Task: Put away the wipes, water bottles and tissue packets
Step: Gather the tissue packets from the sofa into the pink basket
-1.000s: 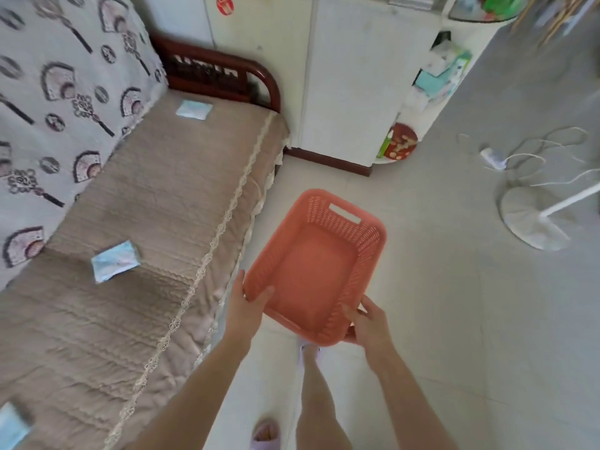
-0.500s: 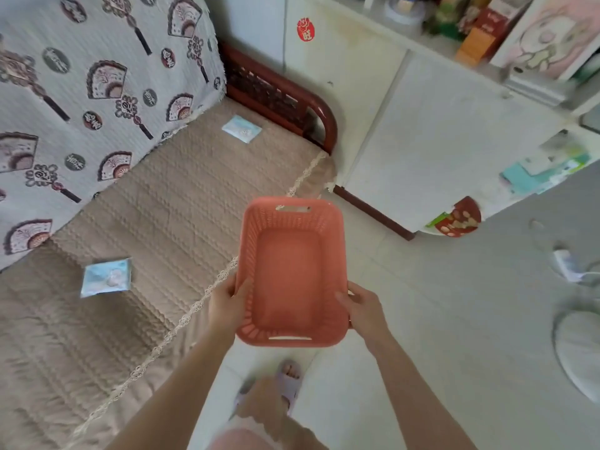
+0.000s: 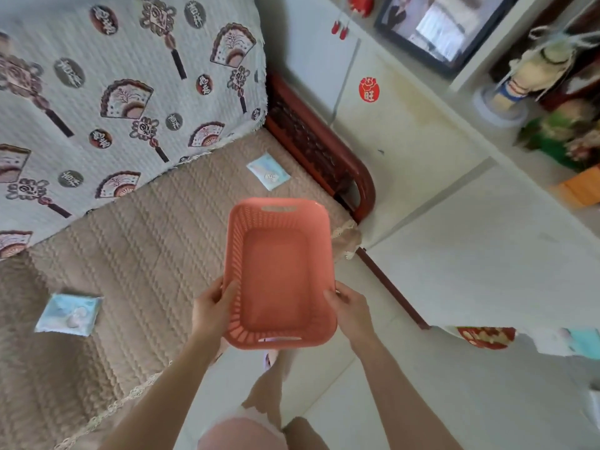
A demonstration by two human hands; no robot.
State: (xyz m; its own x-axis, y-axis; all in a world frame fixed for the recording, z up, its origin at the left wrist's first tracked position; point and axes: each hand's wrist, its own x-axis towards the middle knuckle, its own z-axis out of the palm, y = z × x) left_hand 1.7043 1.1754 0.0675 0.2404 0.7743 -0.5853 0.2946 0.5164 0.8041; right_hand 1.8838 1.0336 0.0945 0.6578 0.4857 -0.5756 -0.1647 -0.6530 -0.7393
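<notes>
I hold an empty orange plastic basket (image 3: 321, 228) level in front of me, above the sofa's front edge. My left hand (image 3: 211, 308) grips its left rim and my right hand (image 3: 349, 311) grips its right rim. One pale blue tissue packet (image 3: 268, 172) lies on the beige sofa seat (image 3: 156, 241) near the wooden armrest, just beyond the basket. A second blue packet (image 3: 68, 315) lies on the seat at the left. No wipes or water bottles are in sight.
A dark red wooden armrest (image 3: 324, 154) ends the sofa on the right. A white cabinet (image 3: 454, 222) stands past it, with ornaments and a framed picture (image 3: 441, 24) on top. A patterned throw (image 3: 113, 86) covers the sofa back. My legs stand on pale floor tiles (image 3: 324, 394).
I have turned left and stepped closer to the sofa. The basket, still in both hands, now hangs squarely over the seat's front edge, nearer the far packet.
</notes>
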